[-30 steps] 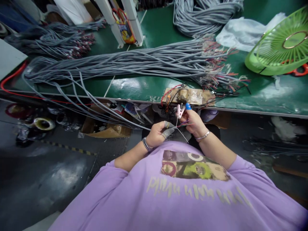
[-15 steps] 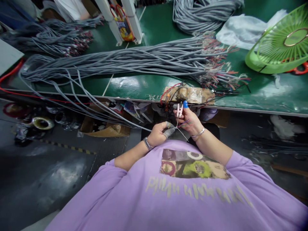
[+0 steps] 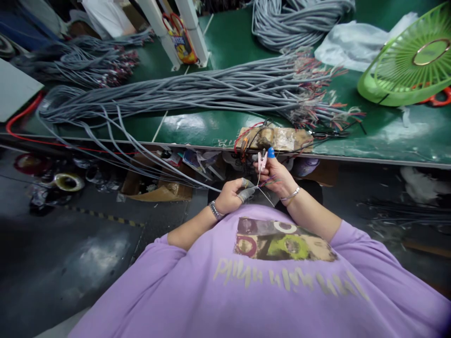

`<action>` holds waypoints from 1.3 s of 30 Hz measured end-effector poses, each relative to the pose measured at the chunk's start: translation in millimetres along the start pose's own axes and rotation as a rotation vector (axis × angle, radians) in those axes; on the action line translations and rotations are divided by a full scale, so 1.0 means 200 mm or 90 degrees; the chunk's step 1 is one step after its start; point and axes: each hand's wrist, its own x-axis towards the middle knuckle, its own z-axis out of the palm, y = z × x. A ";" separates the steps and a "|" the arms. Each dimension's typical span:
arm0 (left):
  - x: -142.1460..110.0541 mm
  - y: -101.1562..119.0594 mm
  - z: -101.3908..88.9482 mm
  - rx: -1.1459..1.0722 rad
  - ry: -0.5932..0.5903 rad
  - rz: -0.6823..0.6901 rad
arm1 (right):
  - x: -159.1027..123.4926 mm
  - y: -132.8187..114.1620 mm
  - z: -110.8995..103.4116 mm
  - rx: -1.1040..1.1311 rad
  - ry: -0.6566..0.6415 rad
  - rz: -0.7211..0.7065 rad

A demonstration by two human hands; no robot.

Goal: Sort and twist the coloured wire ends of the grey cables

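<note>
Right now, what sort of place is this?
Probably a cable workshop: a bundle of grey cables with coloured wire ends lies on a green workbench, and more cables are heaped behind.

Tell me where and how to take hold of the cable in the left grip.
I'd pinch the cable on its unsplit grey length, just left of the left grip, coming from above. There it looks slim, round and uncovered, in front of the bench. Beyond that grip, loose thin wires spread toward the right grip, likely a poorer hold.
</note>
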 end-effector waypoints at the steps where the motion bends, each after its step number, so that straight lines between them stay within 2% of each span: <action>1: 0.00 0.00 0.00 0.006 0.000 0.001 | 0.00 0.00 0.00 -0.002 0.008 -0.008; 5: 0.02 -0.01 0.01 0.016 -0.003 0.006 | 0.02 0.02 -0.01 -0.006 0.032 -0.030; 12: 0.01 0.01 0.00 0.004 -0.018 0.002 | 0.02 0.04 -0.02 0.037 0.000 0.002; 21: -0.13 0.05 -0.04 0.023 -0.078 0.066 | -0.01 0.03 -0.07 0.044 -0.028 0.012; 26: -0.16 0.04 -0.06 0.036 -0.041 0.051 | -0.02 0.03 -0.09 0.059 0.004 0.030; 30: -0.13 -0.05 -0.05 0.088 -0.038 0.017 | -0.02 0.03 -0.14 0.033 0.030 0.018; 33: -0.08 -0.12 -0.05 0.185 -0.013 0.015 | -0.03 0.02 -0.19 0.006 0.058 -0.007; 36: 0.00 -0.15 -0.10 0.251 0.047 0.070 | -0.03 0.02 -0.26 -0.017 0.103 -0.053; 39: 0.13 -0.11 -0.20 0.272 0.120 0.139 | -0.04 0.03 -0.33 -0.048 0.115 -0.088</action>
